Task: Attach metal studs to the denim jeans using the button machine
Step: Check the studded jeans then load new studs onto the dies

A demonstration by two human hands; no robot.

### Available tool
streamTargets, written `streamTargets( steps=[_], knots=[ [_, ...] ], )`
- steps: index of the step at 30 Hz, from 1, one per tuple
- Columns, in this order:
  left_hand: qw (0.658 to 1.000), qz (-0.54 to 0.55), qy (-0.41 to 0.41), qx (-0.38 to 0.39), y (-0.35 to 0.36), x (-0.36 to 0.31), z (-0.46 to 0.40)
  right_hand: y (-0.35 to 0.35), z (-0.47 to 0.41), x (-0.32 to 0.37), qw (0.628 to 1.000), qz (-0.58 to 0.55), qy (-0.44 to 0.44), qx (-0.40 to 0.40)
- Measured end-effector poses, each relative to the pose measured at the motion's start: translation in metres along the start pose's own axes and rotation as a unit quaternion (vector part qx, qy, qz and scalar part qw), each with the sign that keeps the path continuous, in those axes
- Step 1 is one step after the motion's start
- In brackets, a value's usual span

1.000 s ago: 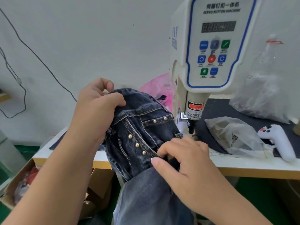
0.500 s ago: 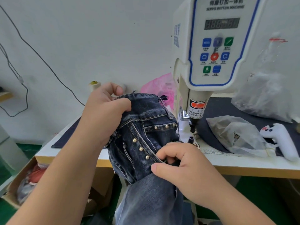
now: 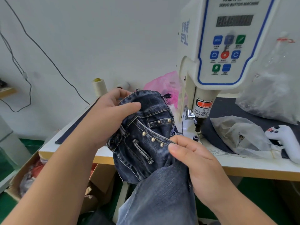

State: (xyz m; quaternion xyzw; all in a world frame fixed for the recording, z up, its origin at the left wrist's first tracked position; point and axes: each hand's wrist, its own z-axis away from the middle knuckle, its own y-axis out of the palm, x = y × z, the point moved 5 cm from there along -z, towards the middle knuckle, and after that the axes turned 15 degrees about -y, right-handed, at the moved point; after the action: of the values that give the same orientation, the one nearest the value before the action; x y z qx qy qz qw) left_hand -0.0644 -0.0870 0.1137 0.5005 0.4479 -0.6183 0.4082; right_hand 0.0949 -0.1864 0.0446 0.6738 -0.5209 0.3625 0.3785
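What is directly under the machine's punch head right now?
Under the punch head stands only the small dark lower die on the white table. The jeans, pinched in the right hand, lie left of it. The die's top face is too small to judge.

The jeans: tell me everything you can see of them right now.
The jeans are dark, faded blue denim with pale contrast stitching, bunched up in front of the button machine and hanging over the table edge. Three brass-coloured studs run along the pocket seam, more on the band above. A belt loop shows lower down. The left hand grips the waistband; the right hand pinches the pocket edge just short of the punch.
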Motion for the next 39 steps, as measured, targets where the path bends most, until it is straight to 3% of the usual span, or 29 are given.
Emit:
streamTargets(
  steps=[3,5,9,12,14,17,22,24,26,29,31,33,36,39],
  knots=[
    [0.999,-0.032,0.028,-0.023,0.002,0.0,0.004,-0.005,-0.002,-0.008,0.998,-0.035,0.008,-0.048],
    [0.99,-0.091,0.08,-0.077,0.003,-0.003,0.01,-0.005,-0.003,-0.01,0.996,-0.059,0.013,-0.072],
    [0.919,-0.23,0.246,-0.206,0.01,-0.011,0.035,0.0,-0.004,-0.011,0.984,-0.146,0.015,-0.106],
    [0.871,-0.345,0.321,-0.141,0.026,-0.01,0.048,0.002,-0.007,-0.012,0.976,-0.189,0.032,-0.104],
    [0.852,-0.425,0.3,-0.058,0.036,-0.004,0.048,0.002,-0.008,-0.011,0.976,-0.194,0.042,-0.092],
    [0.861,-0.435,0.262,0.013,0.037,-0.001,0.045,0.005,-0.008,-0.01,0.978,-0.187,0.046,-0.075],
    [0.878,-0.376,0.291,0.053,0.032,-0.01,0.046,0.004,-0.011,-0.01,0.987,-0.149,0.026,-0.054],
    [0.883,-0.349,0.307,0.063,0.028,-0.014,0.044,0.002,-0.013,-0.005,0.998,-0.061,0.003,-0.032],
    [0.895,-0.308,0.317,0.064,0.024,-0.017,0.043,0.001,-0.012,0.001,0.993,0.107,-0.042,-0.021],
    [0.911,-0.26,0.314,0.065,0.019,-0.015,0.041,0.003,-0.004,0.01,0.935,0.331,-0.101,-0.074],
    [0.917,-0.239,0.31,0.076,0.019,-0.013,0.042,0.01,0.0,0.004,0.944,0.316,-0.063,-0.066],
    [0.913,-0.242,0.31,0.11,0.023,-0.012,0.045,0.019,0.002,-0.009,0.978,0.207,-0.007,-0.022],
    [0.899,-0.276,0.305,0.15,0.035,-0.005,0.046,0.018,0.0,-0.01,0.98,0.187,-0.055,-0.039],
    [0.947,-0.14,0.244,0.156,0.03,-0.002,0.04,0.009,-0.001,-0.005,0.981,0.149,-0.086,-0.087]
  ],
)
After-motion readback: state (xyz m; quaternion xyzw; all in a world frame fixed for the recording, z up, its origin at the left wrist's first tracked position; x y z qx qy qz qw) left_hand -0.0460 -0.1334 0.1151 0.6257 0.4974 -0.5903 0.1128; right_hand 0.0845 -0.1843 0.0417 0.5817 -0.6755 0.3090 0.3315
